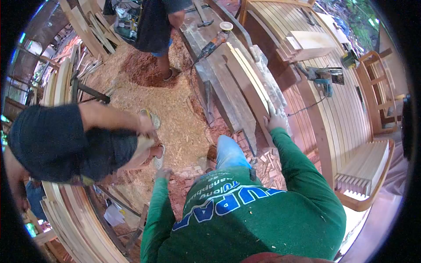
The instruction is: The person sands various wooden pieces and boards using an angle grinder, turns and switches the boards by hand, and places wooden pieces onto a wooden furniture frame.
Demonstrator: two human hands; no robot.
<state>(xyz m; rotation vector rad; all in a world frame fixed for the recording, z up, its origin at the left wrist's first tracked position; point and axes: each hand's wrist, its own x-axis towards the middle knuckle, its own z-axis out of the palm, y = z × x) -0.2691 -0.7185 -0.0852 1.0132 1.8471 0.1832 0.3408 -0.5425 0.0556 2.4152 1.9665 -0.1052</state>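
My right hand [275, 121] is at the near end of a stack of long wooden boards [250, 79] on the workbench. Its fingers lie over the pale top strip and its thumb is against the side, gripping the end. My left hand [163, 173] hangs low at my side above the sawdust-covered floor. It is small and partly turned away, so its fingers are hard to make out. Farther up the bench lies an orange and black angle grinder [215, 43] with a round pad. Beyond it is a hammer [204, 19].
A person in dark clothes [52, 144] bends at the left; another person's leg [163, 65] stands beyond. A circular saw [324, 81] rests on a slatted wooden panel [346, 127] at right, near cut wood blocks [311, 41]. Long planks [79, 219] lie lower left; offcuts [269, 168] litter the floor.
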